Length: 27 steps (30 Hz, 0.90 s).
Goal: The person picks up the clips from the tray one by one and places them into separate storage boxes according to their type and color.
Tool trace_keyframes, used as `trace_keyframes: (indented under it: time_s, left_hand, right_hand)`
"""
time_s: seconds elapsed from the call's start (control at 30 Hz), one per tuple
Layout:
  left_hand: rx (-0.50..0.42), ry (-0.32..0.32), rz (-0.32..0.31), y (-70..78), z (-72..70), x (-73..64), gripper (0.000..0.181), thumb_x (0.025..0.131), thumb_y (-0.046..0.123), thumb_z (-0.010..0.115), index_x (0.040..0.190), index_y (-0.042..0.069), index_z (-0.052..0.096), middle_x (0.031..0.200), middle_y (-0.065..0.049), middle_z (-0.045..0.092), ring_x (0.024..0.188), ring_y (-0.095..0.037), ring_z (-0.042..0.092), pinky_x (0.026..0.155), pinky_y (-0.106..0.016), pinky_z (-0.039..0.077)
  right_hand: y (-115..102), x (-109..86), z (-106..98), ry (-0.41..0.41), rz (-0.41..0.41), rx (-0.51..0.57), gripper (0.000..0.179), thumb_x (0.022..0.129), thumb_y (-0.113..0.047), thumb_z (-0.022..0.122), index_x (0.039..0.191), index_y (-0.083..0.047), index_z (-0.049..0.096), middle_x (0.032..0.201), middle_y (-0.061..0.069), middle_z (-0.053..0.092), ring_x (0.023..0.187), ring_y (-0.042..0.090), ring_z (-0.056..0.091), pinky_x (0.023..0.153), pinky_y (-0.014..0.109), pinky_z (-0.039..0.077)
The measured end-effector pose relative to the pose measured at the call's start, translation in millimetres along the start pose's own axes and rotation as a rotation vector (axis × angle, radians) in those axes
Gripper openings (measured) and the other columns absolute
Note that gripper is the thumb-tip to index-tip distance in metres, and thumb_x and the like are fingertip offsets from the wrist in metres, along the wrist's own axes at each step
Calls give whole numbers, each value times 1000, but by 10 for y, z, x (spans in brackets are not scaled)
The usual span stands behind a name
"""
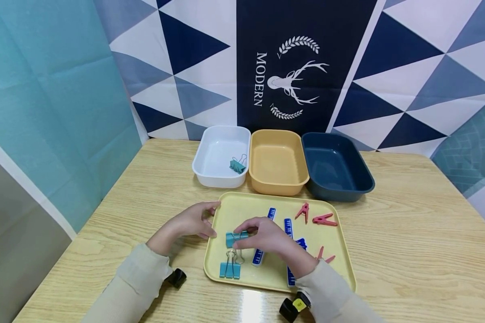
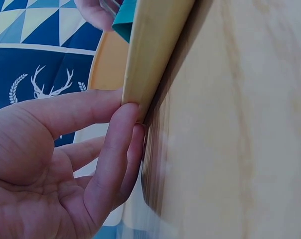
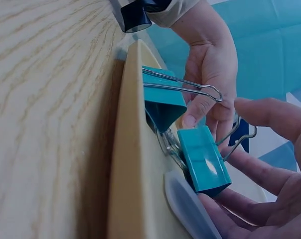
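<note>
Along the left rim of the yellow tray (image 1: 242, 204), the left hand (image 1: 191, 220) rests with thumb and fingers apart, touching the edge. Over the tray's left half, the right hand (image 1: 264, 235) pinches a teal binder clip (image 1: 230, 240) — beyond the tray, a white bin (image 1: 218, 180) holds clips; pink clothespins (image 1: 325, 220) lie toward the tray's right.

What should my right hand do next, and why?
Perhaps lift the teal clip beside your right hand off the tray: your thumb and fingers are right at it, and a matching clip lies in the white bin.
</note>
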State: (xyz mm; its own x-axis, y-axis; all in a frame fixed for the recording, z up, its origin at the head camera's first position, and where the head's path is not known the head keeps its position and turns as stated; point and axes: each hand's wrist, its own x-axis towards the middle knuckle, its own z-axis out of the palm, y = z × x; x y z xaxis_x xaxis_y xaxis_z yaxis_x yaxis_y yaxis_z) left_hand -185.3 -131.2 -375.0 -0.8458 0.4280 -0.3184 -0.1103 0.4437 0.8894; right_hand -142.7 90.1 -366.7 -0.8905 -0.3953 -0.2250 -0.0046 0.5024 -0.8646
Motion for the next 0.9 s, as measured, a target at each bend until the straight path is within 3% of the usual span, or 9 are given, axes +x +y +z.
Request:
trace_keyframes:
  time_s: [0.17, 0.33, 0.5, 0.73, 0.9]
  left_hand:
    - [-2, -1, -3, 6, 5, -7, 84, 72, -16, 69, 144, 3, 32, 114, -14, 43, 71, -19, 57, 63, -33, 58]
    - [0, -4, 2, 2, -2, -3, 84, 72, -15, 69, 144, 3, 31, 115, -14, 43, 71, -19, 57, 64, -33, 58]
    - [-4, -1, 8, -2, -3, 1, 85, 70, -16, 69, 144, 2, 31, 115, -15, 44, 72, -20, 57, 64, -33, 58]
    - [-9, 9, 3, -3, 0, 4, 86, 69, -16, 70, 144, 3, 33, 115, -15, 44, 73, -21, 56, 63, -33, 58]
    - [-17, 11, -1, -6, 5, 6, 86, 69, -17, 70, 144, 3, 33, 114, -15, 44, 71, -20, 55, 63, -33, 58]
  right_hand:
    - [-10, -16, 28, 19, -28, 46, 18, 75, -22, 78, 88, -10, 73, 87, -1, 64, 79, 15, 55, 70, 28, 48]
    - [-17, -36, 34, 25, -55, 120, 17, 75, -20, 78, 85, -8, 72, 82, 1, 64, 72, 14, 54, 63, 27, 47]
    - [-8, -43, 42, 22, -49, 210, 20, 76, -20, 78, 86, -4, 70, 80, 4, 63, 70, 13, 54, 64, 28, 50]
    - [8, -23, 53, -31, -31, 391, 19, 78, -14, 75, 84, 1, 65, 113, 16, 57, 84, 19, 62, 73, 37, 58]
    - [24, 5, 65, -66, -34, 457, 15, 80, -12, 74, 74, -4, 62, 117, 19, 55, 92, 23, 61, 77, 39, 56]
